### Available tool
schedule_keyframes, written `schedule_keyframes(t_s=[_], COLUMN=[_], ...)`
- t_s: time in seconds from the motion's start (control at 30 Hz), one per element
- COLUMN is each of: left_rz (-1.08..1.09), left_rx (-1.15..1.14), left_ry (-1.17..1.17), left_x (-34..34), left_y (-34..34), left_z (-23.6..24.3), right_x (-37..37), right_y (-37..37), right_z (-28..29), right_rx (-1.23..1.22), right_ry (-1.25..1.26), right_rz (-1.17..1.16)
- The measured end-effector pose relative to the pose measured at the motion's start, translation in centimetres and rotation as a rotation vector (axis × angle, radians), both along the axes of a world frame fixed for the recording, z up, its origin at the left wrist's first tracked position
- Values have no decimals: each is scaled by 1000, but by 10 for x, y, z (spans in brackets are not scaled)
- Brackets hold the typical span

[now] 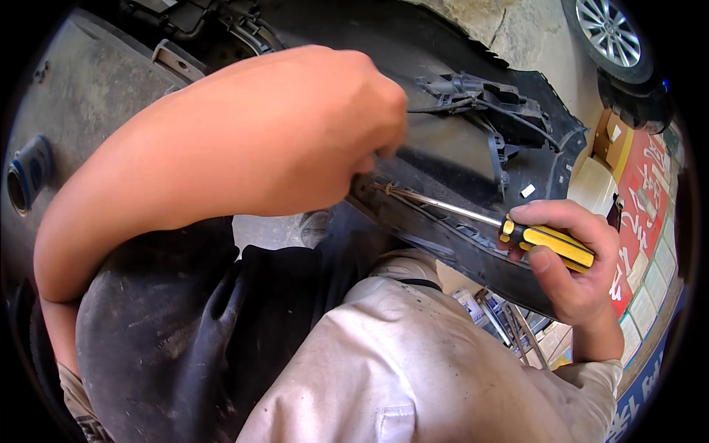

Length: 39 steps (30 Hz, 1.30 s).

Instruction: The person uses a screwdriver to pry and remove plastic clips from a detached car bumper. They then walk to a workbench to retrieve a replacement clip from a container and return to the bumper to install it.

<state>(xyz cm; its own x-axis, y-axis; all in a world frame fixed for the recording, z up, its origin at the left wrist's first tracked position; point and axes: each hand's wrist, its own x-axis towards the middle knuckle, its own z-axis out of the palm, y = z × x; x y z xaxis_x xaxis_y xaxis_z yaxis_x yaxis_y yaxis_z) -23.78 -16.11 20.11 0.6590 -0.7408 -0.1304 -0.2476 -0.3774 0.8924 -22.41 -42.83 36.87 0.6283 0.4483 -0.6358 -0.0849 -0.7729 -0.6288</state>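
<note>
My right hand [572,247] is wrapped round the yellow-and-black handle of a screwdriver [543,238]. Its metal shaft slants up and left, and the tip meets a small brownish clip-like piece [384,189] at the edge of a large black car panel [443,159], which looks like the inside of a bumper. Just beyond the tip, my left hand [336,122] reaches across with its fingers curled down to the same edge. The fingertips are closed there, but the back of the hand hides whatever they pinch.
Black wiring and a bracket [502,111] sit on the panel's far right. A car wheel [609,33] stands at the top right, above a red sign [642,199]. Below the panel are tools and cans [509,325]. A blue-and-white can [29,173] lies at the far left.
</note>
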Motion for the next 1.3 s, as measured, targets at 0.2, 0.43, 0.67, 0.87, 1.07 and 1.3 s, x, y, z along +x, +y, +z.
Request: schedule_keyframes(t_s=[0.2, 0.43, 0.67, 0.87, 1.07, 1.3], left_rz=[35, -3, 102, 129, 197, 102], left_rx=[341, 187, 209, 231, 183, 264], left_ry=[-11, 112, 93, 82, 46, 68], left_x=[-20, -17, -25, -32, -32, -24], left_y=[13, 2, -10, -17, -19, -23], left_z=[12, 10, 15, 14, 8, 3], right_x=[19, 21, 19, 13, 20, 25], right_y=[11, 21, 39, 44, 47, 48], right_z=[4, 7, 11, 15, 11, 1], right_rx=[-40, -139, -379, -387, -435, -394], right_ry=[6, -92, -172, -340, -255, -54], right_rz=[267, 560, 1050, 1245, 1225, 865])
